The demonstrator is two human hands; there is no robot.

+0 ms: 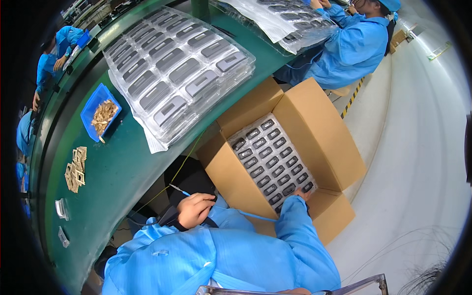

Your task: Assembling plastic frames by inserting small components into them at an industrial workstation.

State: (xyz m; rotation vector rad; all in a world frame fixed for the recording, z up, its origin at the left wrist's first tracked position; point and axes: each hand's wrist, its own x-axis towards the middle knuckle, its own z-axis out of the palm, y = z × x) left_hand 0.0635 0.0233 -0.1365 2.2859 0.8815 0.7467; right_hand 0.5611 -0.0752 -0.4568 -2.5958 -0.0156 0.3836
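Note:
My right hand (302,194) reaches down into an open cardboard box (327,140), at the near right corner of a clear plastic tray (266,151) of dark rounded-rectangular parts. Its fingers touch the tray beside a dark part (307,187); their tips are partly hidden, so I cannot tell whether they grip it. A dark band shows at that wrist. In front of my body, my left hand (195,210) is loosely closed, fingers bent together; what lies inside is hidden. A thin blue cord (246,213) runs between my hands, and a blue-ended metal clip or tip (180,190) sits beside the left one.
Stacked clear trays (169,66) of grey parts cover much of the green table (128,169). A blue bin (90,115) of small tan pieces, loose tan pieces (75,169) and two small clear pieces (61,209) lie leftward. A co-worker (356,46) handles trays at far right.

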